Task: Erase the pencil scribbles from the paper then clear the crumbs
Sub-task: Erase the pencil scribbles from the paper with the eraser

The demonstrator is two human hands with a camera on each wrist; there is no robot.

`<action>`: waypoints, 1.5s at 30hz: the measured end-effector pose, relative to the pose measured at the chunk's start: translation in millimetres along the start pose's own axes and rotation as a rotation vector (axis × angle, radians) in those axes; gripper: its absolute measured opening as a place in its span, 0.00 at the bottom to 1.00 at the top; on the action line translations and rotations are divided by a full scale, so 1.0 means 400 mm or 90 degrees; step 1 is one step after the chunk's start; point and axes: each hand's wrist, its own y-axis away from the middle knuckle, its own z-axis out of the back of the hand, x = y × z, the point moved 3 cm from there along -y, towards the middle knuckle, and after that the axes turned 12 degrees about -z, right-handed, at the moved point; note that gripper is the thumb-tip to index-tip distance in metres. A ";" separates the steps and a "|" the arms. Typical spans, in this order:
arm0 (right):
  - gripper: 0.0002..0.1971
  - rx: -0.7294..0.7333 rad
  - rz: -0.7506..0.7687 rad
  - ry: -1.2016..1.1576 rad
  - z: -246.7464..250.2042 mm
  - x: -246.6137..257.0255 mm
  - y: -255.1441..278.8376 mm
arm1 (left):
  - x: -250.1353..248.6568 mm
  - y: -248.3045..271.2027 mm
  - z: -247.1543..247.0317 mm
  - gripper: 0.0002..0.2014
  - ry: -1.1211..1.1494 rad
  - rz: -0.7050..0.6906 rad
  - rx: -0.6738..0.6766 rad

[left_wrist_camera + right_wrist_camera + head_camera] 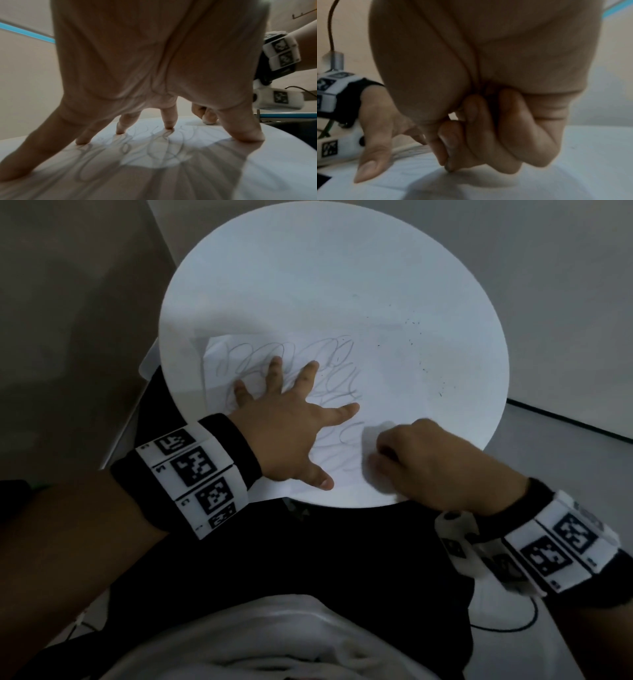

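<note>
A white paper covered in grey pencil scribbles lies on a round white table. My left hand presses it flat, fingers spread and straight; the fingertips stand on the scribbled paper. My right hand sits at the paper's near right part, blurred, its fingers curled and pinched down onto the sheet. A small whitish eraser peeks out under those fingers. Dark crumbs dot the table to the right of the paper.
The table's near edge runs just below both hands, with my dark lap beneath it. A thin cable lies on the floor at the right. Walls close in behind and left of the table.
</note>
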 end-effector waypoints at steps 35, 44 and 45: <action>0.20 -0.013 0.093 -0.007 -0.021 0.085 0.004 | -0.009 -0.003 0.005 0.57 -0.013 0.020 -0.004; 0.20 -0.018 0.108 -0.006 -0.017 0.067 -0.008 | -0.011 -0.001 0.000 0.56 -0.045 0.017 0.001; 0.19 0.000 0.112 -0.007 -0.019 0.069 -0.003 | -0.010 -0.001 0.000 0.56 -0.047 0.016 0.000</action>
